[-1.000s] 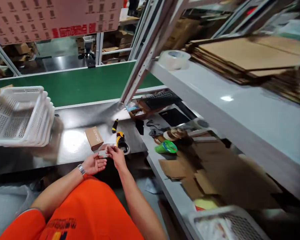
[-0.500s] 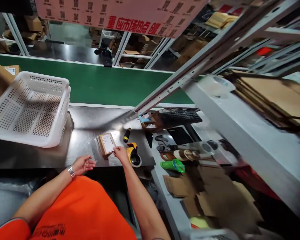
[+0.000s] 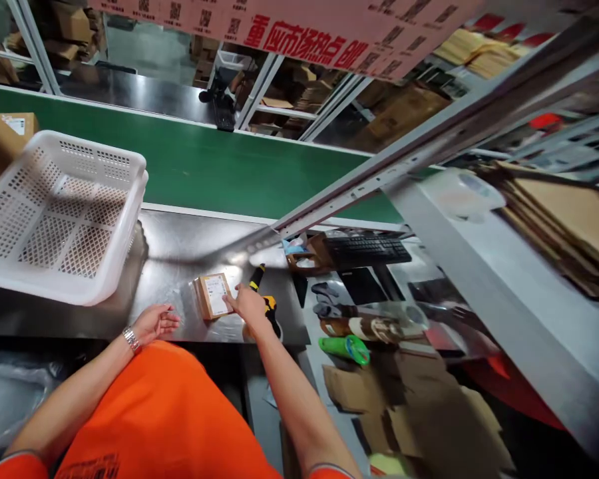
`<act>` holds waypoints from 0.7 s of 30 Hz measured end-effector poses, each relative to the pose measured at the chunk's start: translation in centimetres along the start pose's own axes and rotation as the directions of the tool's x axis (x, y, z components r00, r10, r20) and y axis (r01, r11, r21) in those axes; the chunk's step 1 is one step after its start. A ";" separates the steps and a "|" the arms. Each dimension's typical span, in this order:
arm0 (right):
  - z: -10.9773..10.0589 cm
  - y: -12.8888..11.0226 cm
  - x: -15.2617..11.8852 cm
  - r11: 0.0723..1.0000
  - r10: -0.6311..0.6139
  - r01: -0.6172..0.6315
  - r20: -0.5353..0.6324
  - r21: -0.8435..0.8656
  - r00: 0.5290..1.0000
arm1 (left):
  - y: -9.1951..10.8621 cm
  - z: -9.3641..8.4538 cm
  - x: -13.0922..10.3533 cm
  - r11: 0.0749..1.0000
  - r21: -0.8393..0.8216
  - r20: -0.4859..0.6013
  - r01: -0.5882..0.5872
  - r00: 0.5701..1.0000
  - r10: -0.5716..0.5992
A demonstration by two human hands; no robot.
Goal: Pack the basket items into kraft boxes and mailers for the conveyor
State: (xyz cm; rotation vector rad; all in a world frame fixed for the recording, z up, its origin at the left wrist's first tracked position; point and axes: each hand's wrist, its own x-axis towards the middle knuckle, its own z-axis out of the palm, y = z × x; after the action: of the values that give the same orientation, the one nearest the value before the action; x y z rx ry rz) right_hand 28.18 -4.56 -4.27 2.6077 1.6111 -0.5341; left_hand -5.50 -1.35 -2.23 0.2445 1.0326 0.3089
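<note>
A small cardboard box (image 3: pixel 208 305) with a white label (image 3: pixel 215 295) on top lies on the metal table (image 3: pixel 167 236), clear plastic wrap about its left side. At the label's right edge, my right hand (image 3: pixel 251 309) touches the box, thumb and forefinger apart; its other fingers are partly hidden. My left hand (image 3: pixel 154 323) hovers at the table's front edge, left of the box, palm up with fingers loosely stretched and nothing in them. Just beyond my right hand lie a black-and-yellow handled tool (image 3: pixel 256 277) and a yellow-and-black tape dispenser or scanner (image 3: pixel 270 309), partly covered by the hand.
Stacked white plastic baskets (image 3: pixel 87 283) stand on the left. A green conveyor belt (image 3: pixel 199 163) runs behind the table. A slanted metal post (image 3: pixel 339 193) rises at right. The side bench holds a keyboard (image 3: pixel 369 250), a green container (image 3: pixel 344 348) and flat cardboard (image 3: pixel 429 399).
My right hand has shifted up along the label's edge, and its fingers have spread. It now covers more of the yellow-and-black device. My left hand has drawn slightly left. The view has shifted.
</note>
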 end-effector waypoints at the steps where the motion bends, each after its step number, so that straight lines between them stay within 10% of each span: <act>1: 0.4 -0.6 0.1 0.996 -0.089 0.089 -0.034 0.005 0.995 | 0.2 0.3 -0.1 1.000 -0.007 -0.012 -0.018 1.000 0.018; 6: 4.2 -3.7 0.3 0.895 -0.437 0.442 -0.080 0.060 0.896 | 0.7 2.3 0.0 0.993 -0.062 -0.066 -0.101 0.993 0.097; 12: 5.9 -3.8 0.5 0.804 -0.516 0.548 -0.189 0.228 0.836 | 0.4 5.7 0.8 0.989 -0.067 -0.108 -0.131 0.986 0.124; 21: 3.2 0.7 -0.5 0.500 -0.223 0.200 -0.097 0.843 0.970 | -0.7 8.0 1.0 0.960 -0.188 -0.192 -0.206 0.967 0.170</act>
State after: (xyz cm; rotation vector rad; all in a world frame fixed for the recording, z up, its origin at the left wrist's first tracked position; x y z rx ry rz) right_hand 27.68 -5.95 -7.27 2.9123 2.0376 -1.7960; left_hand 2.01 -2.09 0.67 0.1293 1.1433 0.6163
